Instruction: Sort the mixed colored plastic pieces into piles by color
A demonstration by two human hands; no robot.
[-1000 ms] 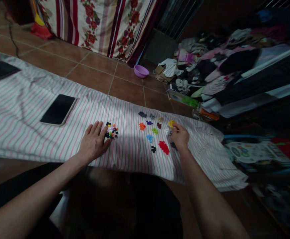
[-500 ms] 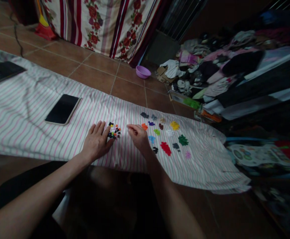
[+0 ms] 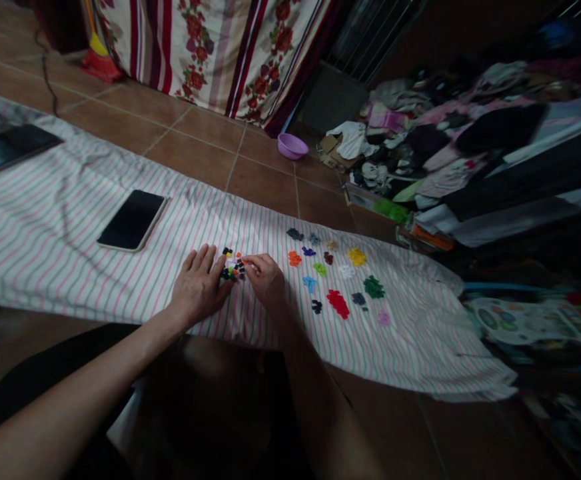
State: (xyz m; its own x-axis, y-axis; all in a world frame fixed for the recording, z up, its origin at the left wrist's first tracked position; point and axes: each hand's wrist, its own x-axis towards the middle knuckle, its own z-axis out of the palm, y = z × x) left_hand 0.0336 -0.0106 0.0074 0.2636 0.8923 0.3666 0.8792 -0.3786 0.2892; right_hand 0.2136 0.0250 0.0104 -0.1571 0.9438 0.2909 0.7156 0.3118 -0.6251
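A small heap of mixed coloured pieces (image 3: 233,267) lies on a pink-striped white cloth (image 3: 60,227) spread over the floor. My left hand (image 3: 199,285) rests flat and open on the cloth, its fingertips touching the left side of the heap. From the right, my right hand (image 3: 266,280) has its fingers pinched together at the heap; whether a piece is between them is too small to see. Right of my hands lie several little piles sorted by colour, among them orange (image 3: 295,258), yellow (image 3: 356,256), green (image 3: 373,287) and red (image 3: 338,303).
A dark phone (image 3: 131,221) lies on the cloth to the left, a second dark device (image 3: 10,148) at the far left. Beyond are brown floor tiles, a purple bowl (image 3: 292,145), a floral hanging cloth (image 3: 230,47) and heaped clothes (image 3: 435,140) at the right.
My right hand left the yellow and white piles at the right and moved left to the mixed heap. The left hand stayed put. The view shifted slightly.
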